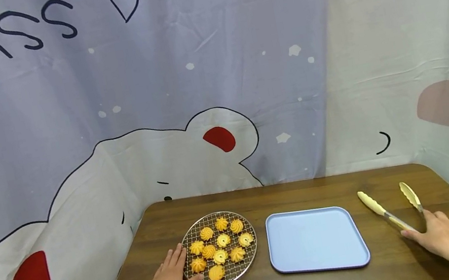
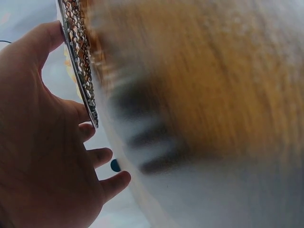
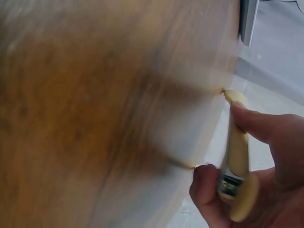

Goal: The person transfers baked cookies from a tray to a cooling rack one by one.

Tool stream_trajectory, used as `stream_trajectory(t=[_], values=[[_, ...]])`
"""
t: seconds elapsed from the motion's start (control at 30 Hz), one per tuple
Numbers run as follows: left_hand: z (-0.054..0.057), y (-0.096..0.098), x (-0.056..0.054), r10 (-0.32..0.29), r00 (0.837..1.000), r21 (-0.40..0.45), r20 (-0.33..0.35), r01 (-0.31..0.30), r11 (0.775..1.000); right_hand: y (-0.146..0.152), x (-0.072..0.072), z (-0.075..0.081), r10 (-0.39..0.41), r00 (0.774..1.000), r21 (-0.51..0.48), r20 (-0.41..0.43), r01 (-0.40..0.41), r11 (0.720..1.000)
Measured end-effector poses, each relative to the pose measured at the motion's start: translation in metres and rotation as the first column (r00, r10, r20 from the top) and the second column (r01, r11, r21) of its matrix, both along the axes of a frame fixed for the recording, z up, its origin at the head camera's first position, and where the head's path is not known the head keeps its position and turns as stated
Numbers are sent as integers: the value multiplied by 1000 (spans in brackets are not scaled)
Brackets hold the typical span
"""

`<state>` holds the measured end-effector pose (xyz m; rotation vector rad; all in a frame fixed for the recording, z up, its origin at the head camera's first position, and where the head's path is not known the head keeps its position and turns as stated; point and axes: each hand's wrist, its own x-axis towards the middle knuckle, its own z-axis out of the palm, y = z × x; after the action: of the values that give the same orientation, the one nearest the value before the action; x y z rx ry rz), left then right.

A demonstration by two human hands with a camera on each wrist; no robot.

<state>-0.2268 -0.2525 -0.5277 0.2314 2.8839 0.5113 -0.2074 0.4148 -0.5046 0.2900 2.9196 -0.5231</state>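
Observation:
Several golden piped cookies [image 1: 217, 273] lie spread on a round wire cooling rack [image 1: 235, 270] at the left of the table. My left hand [image 1: 168, 277] lies along the rack's left rim, its fingers loosely extended. In the left wrist view, the thumb and index finger touch the rack's edge [image 2: 78, 57], and the other fingers stand apart from it. At the right, my right hand [image 1: 446, 237] holds a pair of cream-tipped tongs [image 1: 394, 221] low over the table, their arms spread wide. Nothing is between the tips. The right wrist view shows the thumb on one arm of the tongs [image 3: 237, 152].
A light blue rectangular tray [image 1: 314, 239] lies between the rack and the tongs, with nothing on it. The brown wooden table [image 1: 288, 196] carries them all. Behind it hangs a printed curtain [image 1: 276, 76], close to the table's back edge.

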Motion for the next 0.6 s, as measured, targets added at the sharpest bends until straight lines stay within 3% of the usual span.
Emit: stream_trajectory(t=[0.3, 0.6], values=[[-1, -1, 0, 3, 1000, -9, 0, -3, 1000, 8, 0, -3, 60, 997, 24, 46, -61, 998], [-1, -1, -1, 2, 1000, -2, -9, -2, 1000, 10, -3, -1, 60, 993, 22, 98, -62, 998]])
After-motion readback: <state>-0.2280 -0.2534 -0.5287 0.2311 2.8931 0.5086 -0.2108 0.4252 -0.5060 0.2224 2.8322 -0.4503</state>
